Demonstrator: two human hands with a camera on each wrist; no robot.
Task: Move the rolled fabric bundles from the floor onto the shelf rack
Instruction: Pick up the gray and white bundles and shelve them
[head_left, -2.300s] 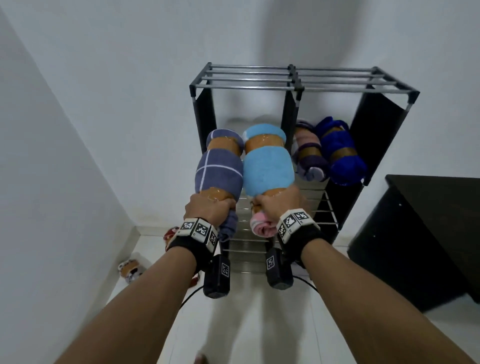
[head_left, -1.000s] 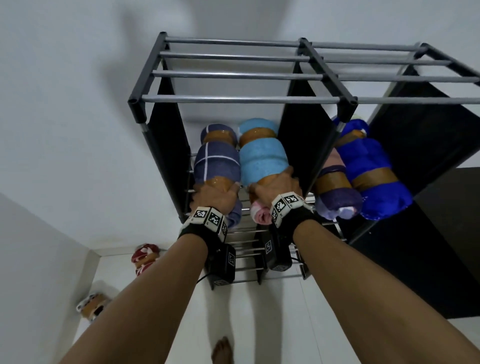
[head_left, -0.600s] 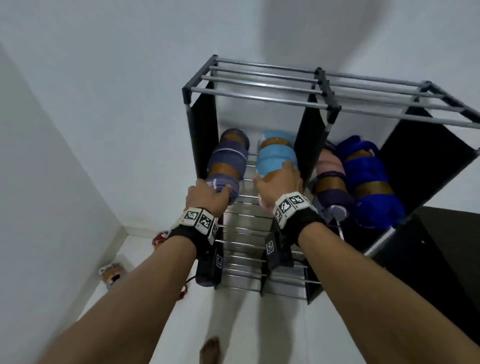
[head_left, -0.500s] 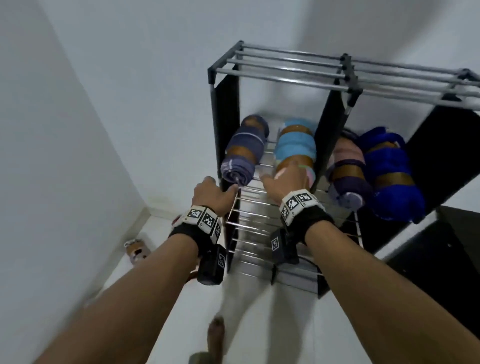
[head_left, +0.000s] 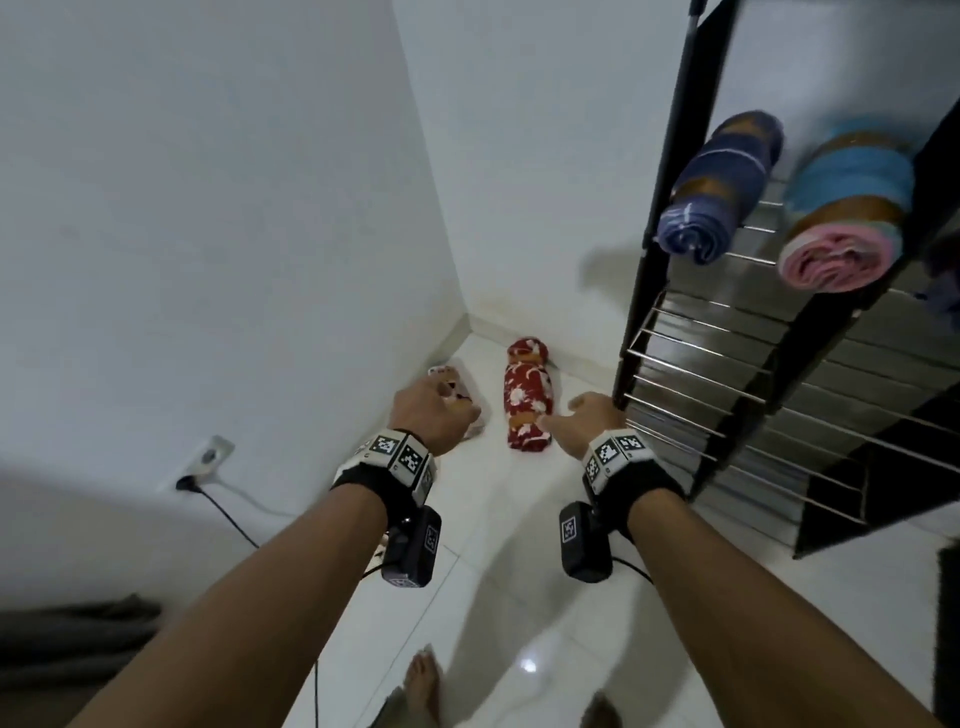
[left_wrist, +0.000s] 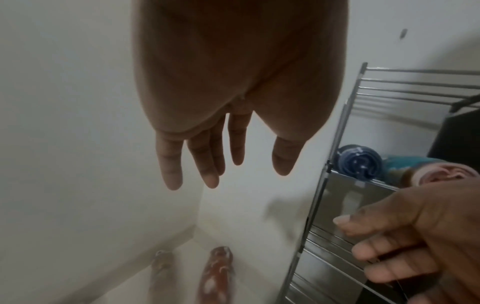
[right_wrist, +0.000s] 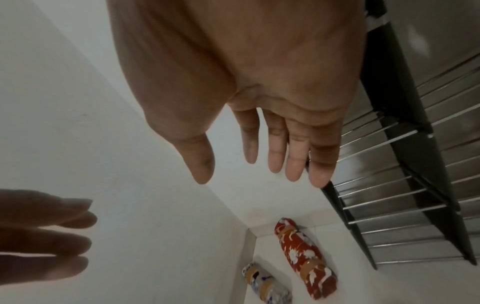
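Two rolled bundles lie on the white floor in the corner: a red floral bundle (head_left: 525, 399) (right_wrist: 306, 258) (left_wrist: 215, 277) and a pale patterned bundle (right_wrist: 266, 284) (head_left: 467, 400) to its left, partly hidden behind my left hand in the head view. My left hand (head_left: 436, 413) (left_wrist: 221, 164) hangs above them, fingers straight and empty. My right hand (head_left: 582, 415) (right_wrist: 259, 164) is beside the rack's left post, fingers spread and empty. On the shelf rack (head_left: 727, 374), a navy checked bundle (head_left: 719, 184) and a light blue bundle (head_left: 841, 208) lie side by side.
White walls meet at the corner behind the floor bundles. A wall socket with a plugged black cable (head_left: 208, 460) sits low on the left wall. My bare feet (head_left: 423, 686) stand on the glossy tiles. Lower rack shelves (head_left: 753, 447) carry nothing visible.
Both hands let go of the navy and light blue bundles on the rack, then dropped down and left toward the floor bundles. My view swung down to the corner.
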